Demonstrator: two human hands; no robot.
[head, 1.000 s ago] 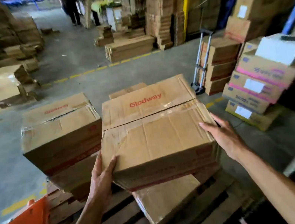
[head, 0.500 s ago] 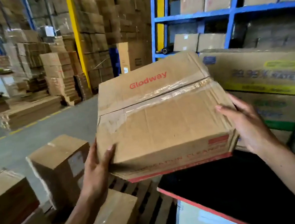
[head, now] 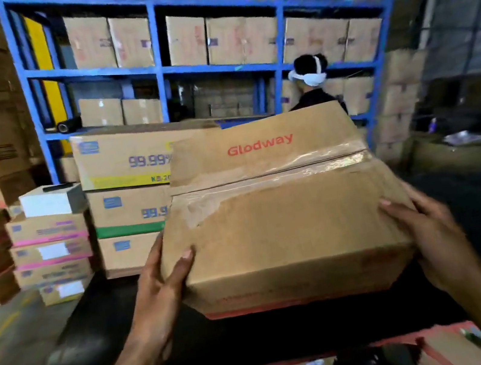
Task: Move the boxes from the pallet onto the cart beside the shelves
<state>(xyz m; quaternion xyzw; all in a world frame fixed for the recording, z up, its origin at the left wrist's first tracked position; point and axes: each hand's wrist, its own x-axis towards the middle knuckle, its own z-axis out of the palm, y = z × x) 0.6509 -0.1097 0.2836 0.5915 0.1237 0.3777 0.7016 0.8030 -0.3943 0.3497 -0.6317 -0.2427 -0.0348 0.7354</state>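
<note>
**Warehouse aisle: Glodway carton held over the cart deck**

Before blue shelving [head: 162, 74], the Glodway carton [head: 284, 222] hangs over the black cart deck [head: 106, 338], tilted. The left hand [head: 159, 294] clamps its left side, thumb on top; the right hand [head: 434, 242] grips its right edge. Stacked 99.99% cartons [head: 125, 185] stand on the deck's far edge just behind it. A person in a white headset [head: 309, 78] stands beyond.
</note>
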